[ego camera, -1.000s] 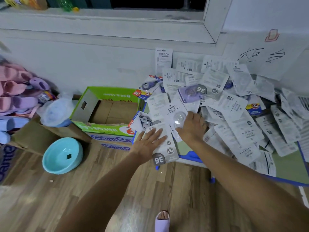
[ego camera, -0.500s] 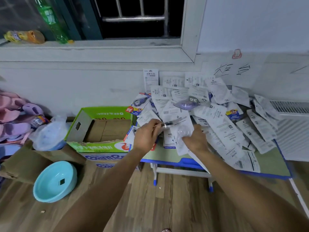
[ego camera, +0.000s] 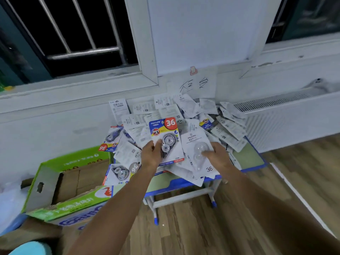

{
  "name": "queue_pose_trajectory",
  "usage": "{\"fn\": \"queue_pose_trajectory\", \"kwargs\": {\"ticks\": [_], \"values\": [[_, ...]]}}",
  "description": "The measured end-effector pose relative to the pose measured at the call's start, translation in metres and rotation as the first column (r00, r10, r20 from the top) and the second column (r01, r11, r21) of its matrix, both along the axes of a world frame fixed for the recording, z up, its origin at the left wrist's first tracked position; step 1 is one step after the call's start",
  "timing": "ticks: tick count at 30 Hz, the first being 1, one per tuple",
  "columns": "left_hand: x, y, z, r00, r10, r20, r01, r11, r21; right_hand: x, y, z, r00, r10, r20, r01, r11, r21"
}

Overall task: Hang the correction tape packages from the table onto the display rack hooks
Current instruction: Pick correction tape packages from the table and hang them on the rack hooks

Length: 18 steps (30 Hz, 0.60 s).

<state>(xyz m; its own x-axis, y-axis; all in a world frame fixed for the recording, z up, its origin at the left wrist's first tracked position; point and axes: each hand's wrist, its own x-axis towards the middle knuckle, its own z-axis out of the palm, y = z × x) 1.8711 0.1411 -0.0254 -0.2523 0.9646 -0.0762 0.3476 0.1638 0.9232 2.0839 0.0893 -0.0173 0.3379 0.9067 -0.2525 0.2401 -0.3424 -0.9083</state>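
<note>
My left hand (ego camera: 151, 155) grips a colourful correction tape package (ego camera: 166, 137) with a red "36" badge, held upright above the table. Beside it, my right hand (ego camera: 217, 156) holds a white correction tape package (ego camera: 197, 159) marked "36", tilted, with its clear blister facing me. Under both hands lies a heap of several more packages (ego camera: 185, 115), most face down, spread over a small green table with blue edging (ego camera: 246, 159). No display rack or hooks are in view.
An open green cardboard box (ego camera: 60, 181) stands left of the table on other cartons. A white radiator (ego camera: 287, 118) lines the wall at right. A barred window (ego camera: 73, 34) is above. A turquoise bowl (ego camera: 31, 248) sits at bottom left. Wood floor lies below.
Both hands lifted from pressing on the pile and each took up a package. The left package has turned its coloured front toward me. The camera tilted up, showing more window.
</note>
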Motion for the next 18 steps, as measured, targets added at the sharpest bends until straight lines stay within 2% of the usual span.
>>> {"fn": "queue_pose_trajectory", "kwargs": {"ticks": [6,9,12,18], "values": [[0.068,-0.005,0.01,0.977,-0.201,0.07,0.205,0.977,-0.063,0.046,-0.035,0.014,0.972,-0.232,-0.036,0.234,0.964,0.124],[0.112,-0.016,0.022,0.951,-0.308,0.02,0.309,0.95,-0.052,0.079,-0.063,0.024,0.949,-0.314,-0.038,0.316,0.932,0.176],[0.163,-0.037,0.039,0.907,-0.42,-0.027,0.42,0.907,-0.017,0.117,-0.099,0.035,0.917,-0.394,-0.067,0.399,0.892,0.212],[0.287,-0.116,0.069,0.789,-0.615,0.008,0.614,0.788,0.027,0.205,-0.206,0.057,0.805,-0.593,-0.034,0.575,0.764,0.292]]}}
